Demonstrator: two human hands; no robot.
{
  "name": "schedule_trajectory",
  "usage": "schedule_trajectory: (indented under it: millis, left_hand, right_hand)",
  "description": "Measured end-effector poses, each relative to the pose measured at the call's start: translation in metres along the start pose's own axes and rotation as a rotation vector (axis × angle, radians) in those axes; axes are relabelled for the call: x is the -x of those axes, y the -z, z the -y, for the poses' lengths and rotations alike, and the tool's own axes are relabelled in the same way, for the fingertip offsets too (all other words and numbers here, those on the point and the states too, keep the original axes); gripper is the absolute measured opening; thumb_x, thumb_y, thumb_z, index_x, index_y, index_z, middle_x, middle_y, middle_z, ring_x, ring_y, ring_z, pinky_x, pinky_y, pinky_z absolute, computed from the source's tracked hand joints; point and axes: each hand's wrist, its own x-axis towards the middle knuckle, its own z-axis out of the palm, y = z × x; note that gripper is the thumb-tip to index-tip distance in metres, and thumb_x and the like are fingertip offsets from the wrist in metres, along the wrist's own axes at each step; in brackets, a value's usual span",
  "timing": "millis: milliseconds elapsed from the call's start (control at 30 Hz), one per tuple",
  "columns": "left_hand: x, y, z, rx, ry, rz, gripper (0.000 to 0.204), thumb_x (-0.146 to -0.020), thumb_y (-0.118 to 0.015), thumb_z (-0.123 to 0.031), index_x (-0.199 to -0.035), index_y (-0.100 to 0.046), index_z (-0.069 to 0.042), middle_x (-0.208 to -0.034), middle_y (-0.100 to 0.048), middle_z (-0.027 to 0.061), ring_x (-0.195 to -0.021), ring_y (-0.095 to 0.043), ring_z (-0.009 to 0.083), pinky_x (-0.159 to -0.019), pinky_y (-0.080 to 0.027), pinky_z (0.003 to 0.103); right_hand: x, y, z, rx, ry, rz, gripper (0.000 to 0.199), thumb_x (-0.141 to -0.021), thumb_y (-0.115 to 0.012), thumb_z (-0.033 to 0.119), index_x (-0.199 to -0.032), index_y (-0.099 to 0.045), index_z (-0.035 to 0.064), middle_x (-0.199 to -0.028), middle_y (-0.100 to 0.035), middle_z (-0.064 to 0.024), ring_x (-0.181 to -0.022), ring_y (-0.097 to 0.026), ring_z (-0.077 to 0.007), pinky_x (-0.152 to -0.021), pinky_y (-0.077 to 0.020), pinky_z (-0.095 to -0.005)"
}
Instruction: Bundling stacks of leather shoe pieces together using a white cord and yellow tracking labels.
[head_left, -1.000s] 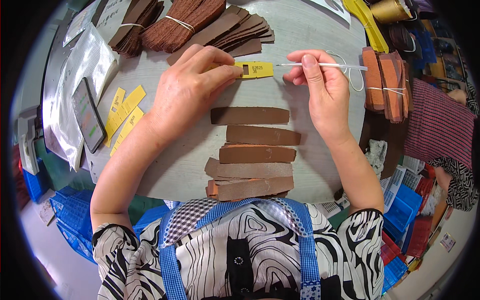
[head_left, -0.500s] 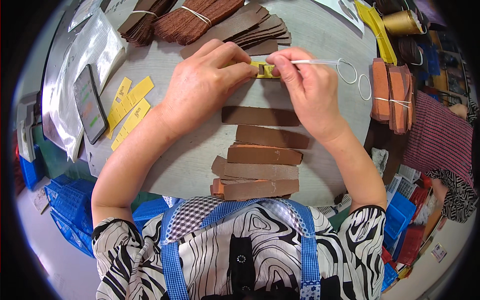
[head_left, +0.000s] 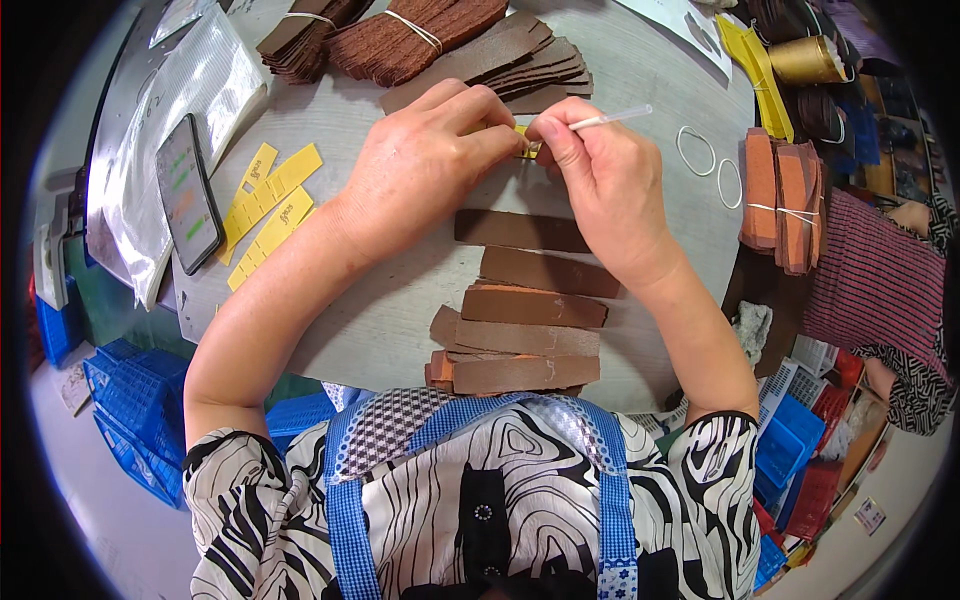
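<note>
My left hand (head_left: 430, 165) pinches a small yellow label (head_left: 527, 148), mostly hidden between my fingers. My right hand (head_left: 600, 185) meets it at the label and grips a thin white stick (head_left: 612, 118) that points up to the right. Both hands hover over the grey table (head_left: 640, 75). Just below them lie several brown leather strips (head_left: 525, 305) in a stepped row running toward my body.
Bundled brown strips (head_left: 420, 30) lie at the far edge. Yellow labels (head_left: 268, 205), a phone (head_left: 187, 192) and clear plastic bags (head_left: 190, 85) sit at left. Two rubber bands (head_left: 697, 150) and a tied orange-brown bundle (head_left: 782, 195) are at right. Blue crates (head_left: 130, 410) stand below.
My hands came together: the right hand moved left to the label, and the stick's loop end is no longer stretched out to the right. Both hands shifted slightly away from my body.
</note>
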Motion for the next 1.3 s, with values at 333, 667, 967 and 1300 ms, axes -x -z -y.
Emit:
schedule_trajectory:
  millis: [333,667,967,1300]
  left_hand:
    - [0.011,0.012,-0.031,0.299,0.012,0.220,0.014,-0.082,-0.080,-0.010,-0.095,-0.075,-0.011,-0.100,-0.069,0.0029,-0.093,-0.068,0.0259,-0.079,-0.057,0.039]
    - [0.033,0.028,-0.046,0.418,0.064,0.286,0.020,-0.082,-0.080,-0.009,-0.101,-0.077,-0.011,-0.103,-0.071,0.0046,-0.092,-0.069,0.0272,-0.079,-0.057,0.039]
    - [0.024,0.045,-0.045,0.460,0.114,0.311,0.027,-0.080,-0.080,0.000,-0.105,-0.077,-0.009,-0.104,-0.070,0.0073,-0.094,-0.070,0.0277,-0.081,-0.057,0.037]
    - [0.002,0.017,-0.019,0.213,-0.062,0.187,0.028,-0.081,-0.078,-0.001,-0.108,-0.077,-0.010,-0.109,-0.069,0.0069,-0.102,-0.067,0.0269,-0.086,-0.056,0.037]
  right_hand:
    - [-0.065,-0.015,-0.038,0.289,0.427,-0.150,0.025,-0.081,-0.079,0.012,-0.106,-0.076,0.0146,-0.105,-0.075,0.0003,-0.105,-0.067,-0.0231,-0.090,-0.0523,-0.0393]
    - [0.007,0.004,-0.027,0.385,0.484,-0.171,0.020,-0.069,-0.080,0.008,-0.087,-0.076,0.0152,-0.093,-0.066,0.0049,-0.093,-0.060,-0.0201,-0.075,-0.0466,-0.0363]
    - [0.058,0.030,-0.021,0.374,0.311,-0.012,0.030,-0.074,-0.079,0.005,-0.103,-0.079,0.0160,-0.107,-0.067,0.0011,-0.100,-0.060,-0.0227,-0.088,-0.0475,-0.0389]
    - [0.085,0.044,-0.015,-0.466,-0.250,-0.213,0.042,-0.113,-0.046,0.035,-0.126,-0.066,0.0015,-0.104,-0.066,-0.0076,-0.094,-0.062,-0.0141,-0.086,-0.0495,-0.0280]
